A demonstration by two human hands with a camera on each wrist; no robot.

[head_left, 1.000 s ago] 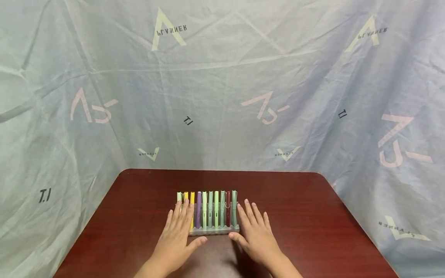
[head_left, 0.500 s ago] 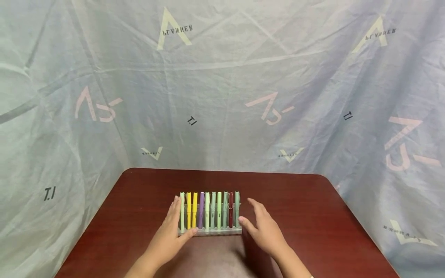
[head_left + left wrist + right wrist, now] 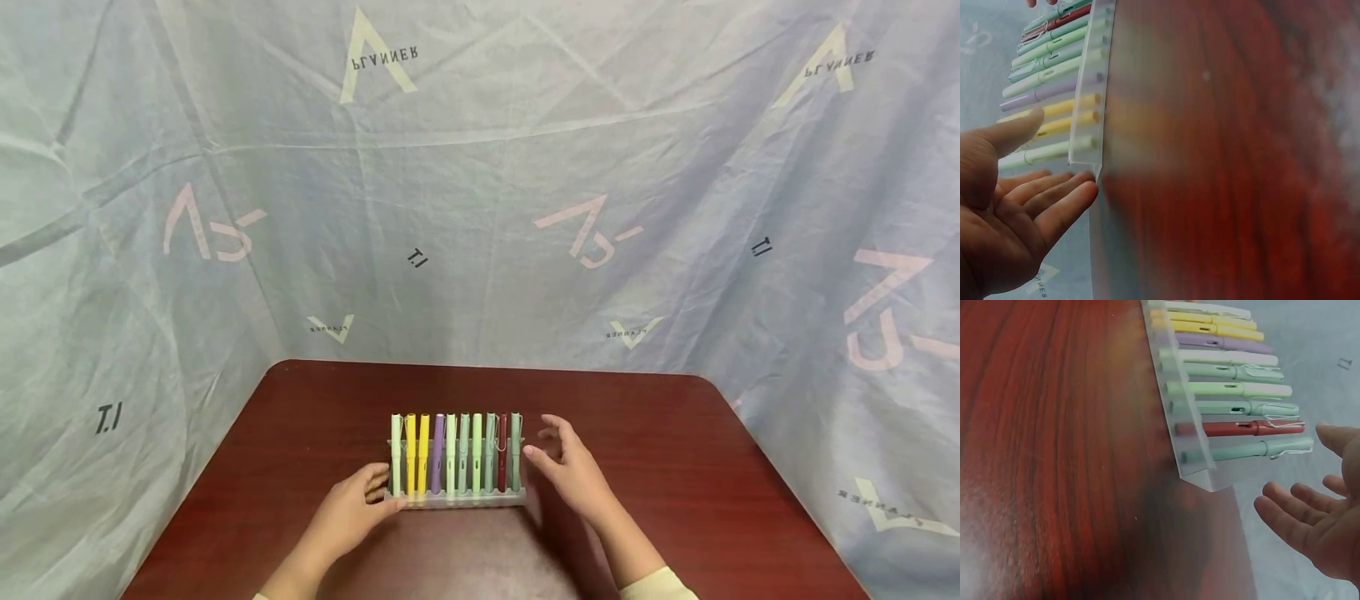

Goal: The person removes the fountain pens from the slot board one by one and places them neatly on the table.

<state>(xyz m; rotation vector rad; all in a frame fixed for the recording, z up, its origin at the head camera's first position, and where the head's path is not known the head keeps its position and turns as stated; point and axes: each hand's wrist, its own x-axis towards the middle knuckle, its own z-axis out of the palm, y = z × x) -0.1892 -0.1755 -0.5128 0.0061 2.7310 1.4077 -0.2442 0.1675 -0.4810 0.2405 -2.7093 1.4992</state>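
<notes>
A clear pen stand (image 3: 457, 500) on the table bears a row of several capped pens, leaning back with clips upward. From the left come a pale green pen (image 3: 397, 454), two yellow pens (image 3: 423, 454), a purple pen (image 3: 438, 454) and several green ones, with a dark red pen (image 3: 502, 454) near the right end. My left hand (image 3: 348, 508) is at the stand's left end, thumb at the front and fingers beside it; whether they touch is unclear. Beside the right end my right hand (image 3: 577, 471) hovers with loosely bent fingers, apart from the last grey-green pen (image 3: 1247, 450).
The stand rests on a dark red wood-grain table (image 3: 675, 483) with rounded far corners. Grey printed cloth (image 3: 480, 208) hangs behind the table and along both sides.
Both hands, earlier spread flat before the pens, have turned and drawn out to the two ends of the stand, fingers more bent. The pens keep their places.
</notes>
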